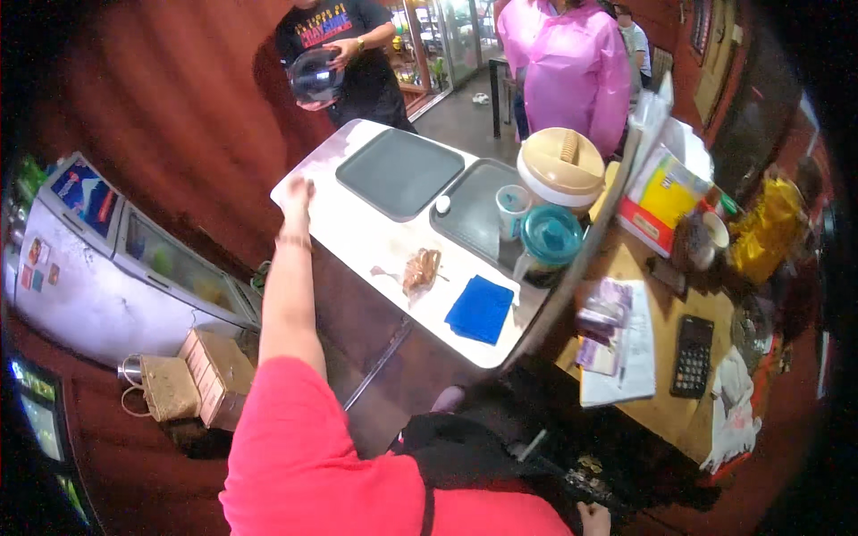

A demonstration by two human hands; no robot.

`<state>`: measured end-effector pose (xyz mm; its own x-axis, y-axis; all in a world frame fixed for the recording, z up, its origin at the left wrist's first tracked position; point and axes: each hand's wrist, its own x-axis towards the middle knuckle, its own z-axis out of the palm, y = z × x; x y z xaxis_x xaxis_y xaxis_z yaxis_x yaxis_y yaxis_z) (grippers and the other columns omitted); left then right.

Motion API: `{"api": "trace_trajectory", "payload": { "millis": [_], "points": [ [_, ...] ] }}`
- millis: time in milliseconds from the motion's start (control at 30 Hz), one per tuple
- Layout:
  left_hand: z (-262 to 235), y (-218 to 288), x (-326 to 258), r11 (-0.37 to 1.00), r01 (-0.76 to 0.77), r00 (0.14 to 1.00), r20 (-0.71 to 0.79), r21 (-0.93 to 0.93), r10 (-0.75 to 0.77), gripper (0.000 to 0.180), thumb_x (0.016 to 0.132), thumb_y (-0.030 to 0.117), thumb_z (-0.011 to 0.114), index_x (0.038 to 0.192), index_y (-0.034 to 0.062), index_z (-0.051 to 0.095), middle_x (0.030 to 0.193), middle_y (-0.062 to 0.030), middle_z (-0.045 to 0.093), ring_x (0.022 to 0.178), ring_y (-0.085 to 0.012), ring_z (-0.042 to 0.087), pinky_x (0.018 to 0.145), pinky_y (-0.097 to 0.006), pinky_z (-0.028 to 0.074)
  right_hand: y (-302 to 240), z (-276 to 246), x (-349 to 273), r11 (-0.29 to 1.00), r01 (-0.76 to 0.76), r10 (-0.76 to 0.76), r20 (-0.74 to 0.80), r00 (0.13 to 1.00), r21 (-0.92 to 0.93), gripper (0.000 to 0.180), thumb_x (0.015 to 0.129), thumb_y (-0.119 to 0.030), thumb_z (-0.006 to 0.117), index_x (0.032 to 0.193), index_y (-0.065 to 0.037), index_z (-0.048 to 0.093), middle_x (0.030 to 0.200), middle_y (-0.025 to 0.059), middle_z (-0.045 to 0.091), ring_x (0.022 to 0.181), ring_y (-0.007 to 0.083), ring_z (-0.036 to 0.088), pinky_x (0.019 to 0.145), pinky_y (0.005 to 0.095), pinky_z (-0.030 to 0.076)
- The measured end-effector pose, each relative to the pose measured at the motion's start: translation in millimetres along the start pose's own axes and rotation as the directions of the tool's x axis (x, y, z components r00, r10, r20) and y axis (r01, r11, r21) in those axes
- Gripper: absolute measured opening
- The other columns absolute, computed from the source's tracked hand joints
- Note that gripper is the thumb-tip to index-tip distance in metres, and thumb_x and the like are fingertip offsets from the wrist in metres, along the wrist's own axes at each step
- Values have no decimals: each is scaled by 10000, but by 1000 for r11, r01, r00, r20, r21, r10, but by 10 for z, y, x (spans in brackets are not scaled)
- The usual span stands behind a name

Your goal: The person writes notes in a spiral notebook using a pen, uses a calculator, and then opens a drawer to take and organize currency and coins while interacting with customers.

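2 hands show, both belonging to the person wearing the camera. Nearest, at the bottom edge of the view, the right hand point(593, 516) sits low by dark clothing; only a small part shows, so whether its fingers are curled or loose cannot be told, and nothing can be seen in it. The left arm, in a red sleeve, stretches forward to the far-left corner of the white counter point(375, 241), where the left hand point(298, 198) lies palm down on the surface, fingers straight and held close together, gripping nothing.

On the counter's near end, a folded blue cloth point(481, 309) lies flat close to the near edge. Just beyond it, toward the middle, a crumpled clear wrapper with brown food point(420, 270) rests on the bare top, well apart from the left hand. Farther on, 2 dark grey trays lie side by side: the left tray point(399, 172) is bare, and the right tray point(474, 214) carries a clear cup point(512, 211) and a small white lid. At the counter's right edge stand a teal-lidded container point(550, 238) and, behind it, a cream-lidded tub point(562, 166).

Right of the counter, a wooden desk point(661, 406) holds papers and a black calculator point(693, 355).

Beyond the counter's far end, 1 person in a black shirt holds a clear bowl point(315, 77), and another stands in a pink raincoat point(572, 67).
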<state>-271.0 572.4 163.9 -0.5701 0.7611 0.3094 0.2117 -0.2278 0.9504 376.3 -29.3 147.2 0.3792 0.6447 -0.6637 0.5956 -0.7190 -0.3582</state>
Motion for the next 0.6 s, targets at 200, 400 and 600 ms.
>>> {"api": "trace_trajectory", "payload": {
  "millis": [200, 400, 600],
  "points": [
    [-157, 1073, 1697, 825, -217, 941, -112, 523, 318, 216, 724, 130, 700, 932, 74, 715, 902, -113, 703, 846, -214, 681, 780, -307, 516, -114, 395, 145, 994, -101, 96, -109, 989, -45, 535, 885, -427, 570, 1074, 73, 581, 973, 276, 595, 921, 393, 550, 825, 427, 426],
    [-126, 816, 2207, 842, -176, 954, -123, 510, 274, 175, 753, 118, 696, 922, 75, 716, 901, -98, 705, 853, -211, 681, 784, -308, 516, -556, 652, 84, 941, -254, 311, -275, 910, 222, 650, 874, -466, 587, 1222, 76, 504, 1200, 261, 540, 1099, 362, 506, 912, 395, 403],
    [-16, 658, 2474, 784, -236, 937, -78, 574, 340, 181, 767, 119, 678, 943, 92, 710, 914, -104, 700, 871, -230, 678, 786, -331, 514, -616, 728, 130, 923, -263, 346, -309, 886, 280, 682, 845, -457, 635, 1219, 96, 496, 1246, 248, 529, 1139, 352, 490, 941, 387, 386]
  ]
}}
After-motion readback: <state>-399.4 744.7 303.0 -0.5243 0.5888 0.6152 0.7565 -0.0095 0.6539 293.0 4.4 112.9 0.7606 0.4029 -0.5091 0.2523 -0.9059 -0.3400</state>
